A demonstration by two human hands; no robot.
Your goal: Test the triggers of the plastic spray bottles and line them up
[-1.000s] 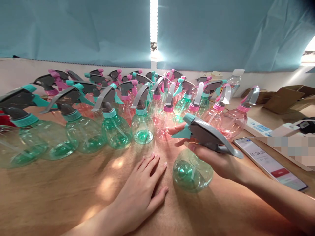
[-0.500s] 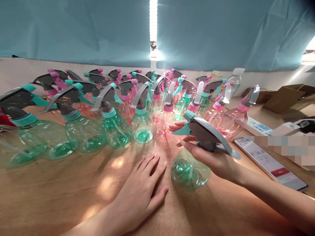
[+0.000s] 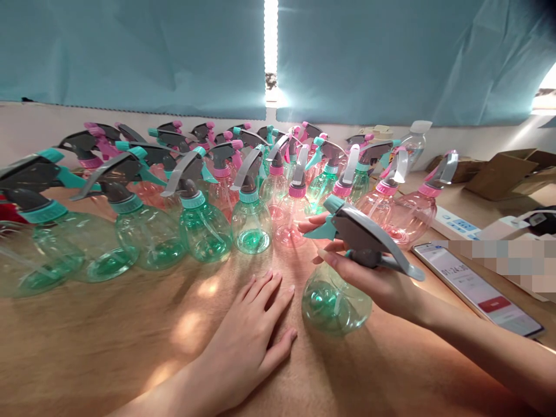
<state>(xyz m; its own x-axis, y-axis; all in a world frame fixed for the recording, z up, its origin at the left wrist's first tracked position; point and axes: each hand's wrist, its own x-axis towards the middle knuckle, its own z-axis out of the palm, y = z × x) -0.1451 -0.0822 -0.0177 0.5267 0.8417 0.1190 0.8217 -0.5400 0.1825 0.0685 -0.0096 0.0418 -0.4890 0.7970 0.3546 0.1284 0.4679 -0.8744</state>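
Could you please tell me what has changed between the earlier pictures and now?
The right hand and the green spray bottle it holds have shifted slightly left and a touch higher in the view, mostly before the middle picture. Nothing was newly grasped or released. The left hand, phone and other bottles stayed put.

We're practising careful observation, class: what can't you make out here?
All in the head view:
- Neck of the held green spray bottle: mostly hidden by the right hand.
- Leftmost green bottle: cut off by the left edge.
- Bodies of the rearmost spray bottles: hidden by nearer bottles.
- Left hand's palm: faces down.
- Smartphone's finest print: too small.
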